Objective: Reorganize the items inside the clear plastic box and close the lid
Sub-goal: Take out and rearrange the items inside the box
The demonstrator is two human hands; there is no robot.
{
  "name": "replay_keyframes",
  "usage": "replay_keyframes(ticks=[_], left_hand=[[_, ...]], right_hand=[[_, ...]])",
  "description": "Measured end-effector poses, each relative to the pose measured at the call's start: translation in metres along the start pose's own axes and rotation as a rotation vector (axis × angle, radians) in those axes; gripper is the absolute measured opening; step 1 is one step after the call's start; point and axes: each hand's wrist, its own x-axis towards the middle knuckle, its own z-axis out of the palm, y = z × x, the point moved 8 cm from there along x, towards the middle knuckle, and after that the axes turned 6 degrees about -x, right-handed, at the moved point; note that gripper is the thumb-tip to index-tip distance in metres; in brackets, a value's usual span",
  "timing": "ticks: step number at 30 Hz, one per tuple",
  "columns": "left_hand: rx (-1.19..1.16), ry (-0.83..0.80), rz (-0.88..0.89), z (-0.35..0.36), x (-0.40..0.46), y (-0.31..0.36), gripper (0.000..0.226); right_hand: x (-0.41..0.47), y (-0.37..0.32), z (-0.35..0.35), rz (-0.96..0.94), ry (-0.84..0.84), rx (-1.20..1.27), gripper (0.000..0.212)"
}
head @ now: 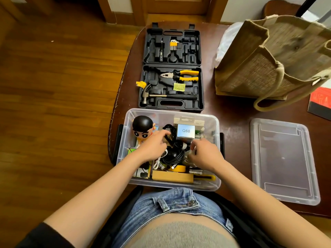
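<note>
While both hands dig inside clear plastic box [125, 140], left hand [152, 147] fingers extended, touching black cable [172, 154]; right hand [206, 156] fingers curled, contents unclear. Best: coil cable flat, below rim, so lid [283, 158] seats.

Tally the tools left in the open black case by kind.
Pliers: 1
Hammer: 1
Hex key set: 1
Small dark tool in the upper half, kind unclear: 1
Total: 4
</note>
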Motion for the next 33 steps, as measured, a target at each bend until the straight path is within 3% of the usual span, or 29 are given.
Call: replay_keyframes(ticks=[3,7,13,16,21,27,33], left_hand=[[0.009,0.053,0.001,-0.007,0.009,0.004,0.058],[0.109,0.048,-0.019,-0.007,0.027,0.011,0.064],[0.209,0.069,0.023,-0.011,0.035,0.017,0.047],[0.264,0.048,0.025,-0.011,0.034,0.017,0.047],[0.454,0.014,0.032,-0.001,0.023,0.01,0.025],[0.381,-0.07,0.123,0.001,0.008,0.019,0.019],[0.294,-0.07,0.196,0.019,-0.003,0.03,0.025]], right_hand=[[-0.012,0.002,-0.022,-0.055,0.12,0.011,0.017],[-0.019,0.018,-0.043,-0.058,0.159,0.147,0.018],[-0.023,0.032,-0.058,-0.018,0.264,0.398,0.013],[-0.023,0.036,-0.059,0.005,0.273,0.43,0.017],[-0.021,0.038,-0.06,0.024,0.278,0.405,0.017],[-0.02,0.037,-0.065,-0.017,0.319,0.421,0.013],[-0.014,0.043,-0.066,-0.017,0.311,0.728,0.018]])
